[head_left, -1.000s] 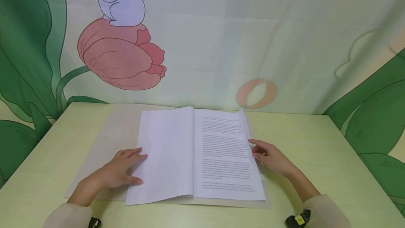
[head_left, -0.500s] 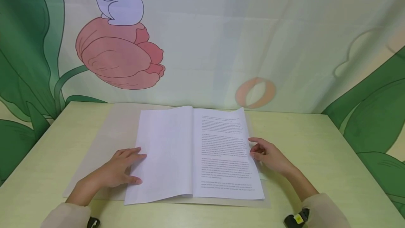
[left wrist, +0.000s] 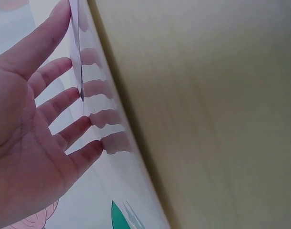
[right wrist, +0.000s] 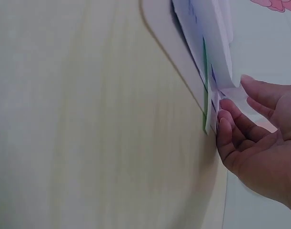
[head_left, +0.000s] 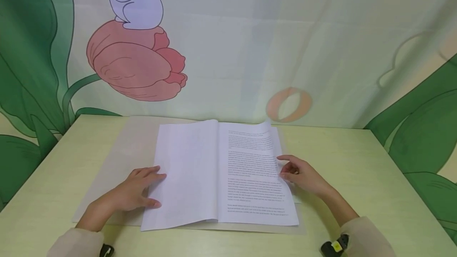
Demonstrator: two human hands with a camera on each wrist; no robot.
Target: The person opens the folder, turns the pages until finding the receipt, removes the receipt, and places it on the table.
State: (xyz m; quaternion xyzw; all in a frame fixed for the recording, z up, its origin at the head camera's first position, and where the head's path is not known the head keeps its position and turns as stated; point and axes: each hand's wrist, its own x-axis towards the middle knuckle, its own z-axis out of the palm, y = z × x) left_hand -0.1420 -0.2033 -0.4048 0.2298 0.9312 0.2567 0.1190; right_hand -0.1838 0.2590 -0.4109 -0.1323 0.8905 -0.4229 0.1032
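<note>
1. Booklet (head_left: 216, 169): open on pale sheet (head_left: 118, 185) atop table (head_left: 357, 162); left page (head_left: 187, 173) plain white, right page (head_left: 251, 165) printed, outer edge bowed up.
2. Left hand (head_left: 133, 191): fingers spread, resting on left page.
3. Right hand (head_left: 308, 175): curled, pinching right page's edge.

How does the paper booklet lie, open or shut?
Open: the paper booklet shows a blank-looking left page beside a printed right page.

Plain white on my left page (head_left: 185, 173), and my right page (head_left: 250, 169) is white too, packed with fine dark lines of print! Pale grey-beige for the cover (head_left: 107, 185), faint grain on my pale yellow table (head_left: 357, 165), beige sleeves (head_left: 76, 243), black strap (head_left: 326, 250), yellow patch (head_left: 337, 246); pink tulip (head_left: 132, 68), lavender-white rabbit (head_left: 141, 5), green leaves (head_left: 26, 31).
</note>
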